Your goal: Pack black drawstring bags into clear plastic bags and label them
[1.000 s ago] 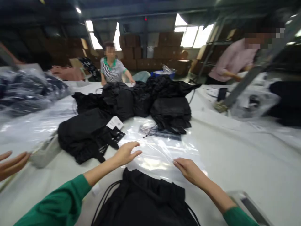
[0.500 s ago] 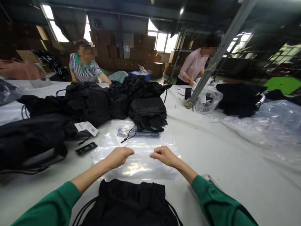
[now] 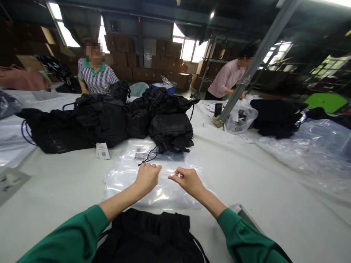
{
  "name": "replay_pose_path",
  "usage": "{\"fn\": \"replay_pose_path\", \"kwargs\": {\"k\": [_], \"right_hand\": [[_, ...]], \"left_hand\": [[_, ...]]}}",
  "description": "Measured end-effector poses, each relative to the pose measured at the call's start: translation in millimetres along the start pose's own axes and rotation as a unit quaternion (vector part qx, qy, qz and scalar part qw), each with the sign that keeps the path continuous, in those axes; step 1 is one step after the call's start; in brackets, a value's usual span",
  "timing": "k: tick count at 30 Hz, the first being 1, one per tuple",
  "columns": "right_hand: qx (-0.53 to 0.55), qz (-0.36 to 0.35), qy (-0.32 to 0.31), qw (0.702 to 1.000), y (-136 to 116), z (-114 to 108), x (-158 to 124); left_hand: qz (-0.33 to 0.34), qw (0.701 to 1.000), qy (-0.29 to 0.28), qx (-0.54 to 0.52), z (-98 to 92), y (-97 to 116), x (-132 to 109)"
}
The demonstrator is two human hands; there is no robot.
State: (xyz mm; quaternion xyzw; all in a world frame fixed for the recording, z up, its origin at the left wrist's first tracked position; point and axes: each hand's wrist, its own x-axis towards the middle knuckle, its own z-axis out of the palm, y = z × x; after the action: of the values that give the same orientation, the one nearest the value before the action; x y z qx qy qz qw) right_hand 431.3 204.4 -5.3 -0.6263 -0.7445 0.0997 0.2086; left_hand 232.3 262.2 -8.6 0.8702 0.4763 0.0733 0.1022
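Note:
A stack of clear plastic bags (image 3: pixel 123 182) lies flat on the white table in front of me. Over it, my left hand (image 3: pixel 148 177) is closed, its fingers curled; what they grip is hidden. My right hand (image 3: pixel 188 179) pinches thumb and forefinger at a shiny bit of clear plastic, a short gap from the left hand. Nearest my body lies a black drawstring bag (image 3: pixel 148 237), below both hands and touched by neither. Another folded black bag (image 3: pixel 171 131) rests on the far end of the plastic stack, its cord trailing over a printed panel.
Several black bags (image 3: pixel 98 117) are heaped at the back left, with white tags (image 3: pixel 103 151) hanging. Two co-workers stand across the table. A metal post (image 3: pixel 246 76) rises at right, beside a filled plastic bag (image 3: pixel 238 118) and loose plastic film (image 3: pixel 298 157).
The black bag and dark tag at the near left have gone from there. My left hand has moved slightly right and up. A black bag now shows beside the striped-shirt co-worker.

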Motion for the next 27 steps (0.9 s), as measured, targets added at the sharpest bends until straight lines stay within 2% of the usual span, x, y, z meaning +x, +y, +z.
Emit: {"fn": "replay_pose_path", "kwargs": {"k": [2,5,8,10,13,16,19,22,24,25,27], "right_hand": [[-0.105,-0.011,-0.033,0.994,7.0,-0.7,-5.8],[-0.173,0.015,-0.059,0.983,25.1,-4.3,-17.3],[-0.201,0.095,-0.032,0.974,48.2,-13.3,-30.2],[-0.207,0.157,0.005,0.966,61.4,-21.3,-35.4],[-0.166,0.227,0.07,0.957,71.4,-33.1,-32.6],[-0.053,0.249,0.107,0.961,69.5,-44.2,-22.3],[0.119,0.25,0.092,0.956,61.0,-51.7,-20.5],[0.277,0.241,0.057,0.928,50.7,-53.2,-36.9],[0.376,0.236,0.055,0.894,45.1,-51.3,-56.2],[0.441,0.237,0.059,0.864,43.3,-49.0,-66.6],[0.579,0.241,0.061,0.776,42.6,-40.9,-85.4]], "left_hand": [[-0.053,0.999,-0.001,-0.011,0.1,-21.2,-1.1],[-0.135,0.989,0.01,-0.055,-4.2,-59.6,-10.5],[-0.204,0.968,0.047,-0.135,-12.2,-94.0,-25.3],[-0.245,0.942,0.08,-0.214,-17.8,-110.1,-34.3],[-0.289,0.869,0.128,-0.38,-27.2,-125.0,-41.8],[-0.307,0.753,0.162,-0.559,-43.4,-136.0,-43.2],[-0.32,0.631,0.177,-0.684,-62.9,-150.4,-44.5],[-0.328,0.546,0.144,-0.757,-71.9,-165.0,-51.9],[-0.325,0.517,0.092,-0.786,-68.5,-167.9,-63.5],[-0.323,0.511,0.06,-0.794,-64.1,-166.4,-71.4],[-0.323,0.509,-0.007,-0.798,-51.2,-158.8,-89.9]]}}
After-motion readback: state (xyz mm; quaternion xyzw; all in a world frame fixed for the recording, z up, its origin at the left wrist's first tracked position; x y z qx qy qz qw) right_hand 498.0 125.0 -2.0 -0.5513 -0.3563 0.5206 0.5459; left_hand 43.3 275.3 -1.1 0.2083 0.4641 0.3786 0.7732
